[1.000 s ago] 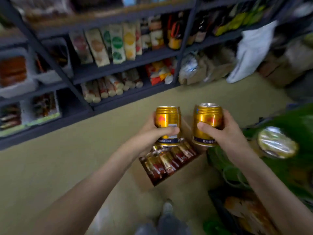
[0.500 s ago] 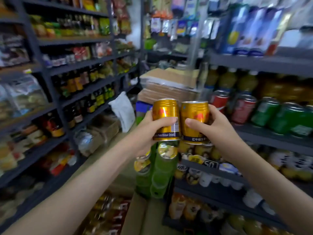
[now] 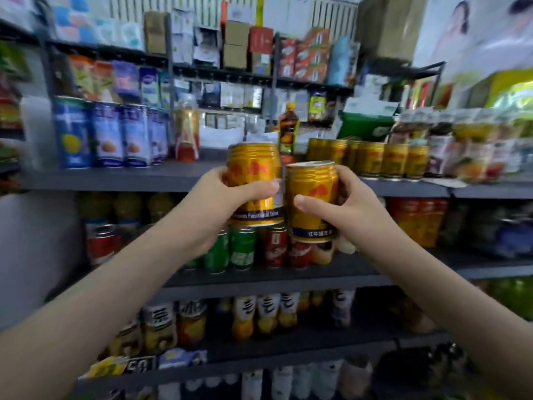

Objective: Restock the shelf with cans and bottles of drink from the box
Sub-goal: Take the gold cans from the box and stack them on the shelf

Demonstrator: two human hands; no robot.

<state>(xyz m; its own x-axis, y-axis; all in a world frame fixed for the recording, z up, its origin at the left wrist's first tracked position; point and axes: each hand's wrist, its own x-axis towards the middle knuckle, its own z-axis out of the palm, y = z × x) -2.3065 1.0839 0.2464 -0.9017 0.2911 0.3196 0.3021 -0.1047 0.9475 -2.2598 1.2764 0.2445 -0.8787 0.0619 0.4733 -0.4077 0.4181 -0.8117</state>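
Cans are up at shelf height in the head view: left hand [image 3: 219, 203] grips the left can [image 3: 253, 183], right hand [image 3: 349, 212] grips the right can [image 3: 313, 200], side by side before the shelf [image 3: 115, 177] front edge. Matching gold row [image 3: 375, 158] sits further right, so I'd say these two aren't placed yet.

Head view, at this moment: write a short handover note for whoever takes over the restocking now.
Hands: the left hand grips one gold can; the right hand grips a second gold can, both roughly upright, side by side before the shelves.
Things: a row of matching gold cans stands on the upper shelf, right of the held pair. The box is out of view.
Done: two cans in hand. Left: set both on that shelf, probably beside the row.
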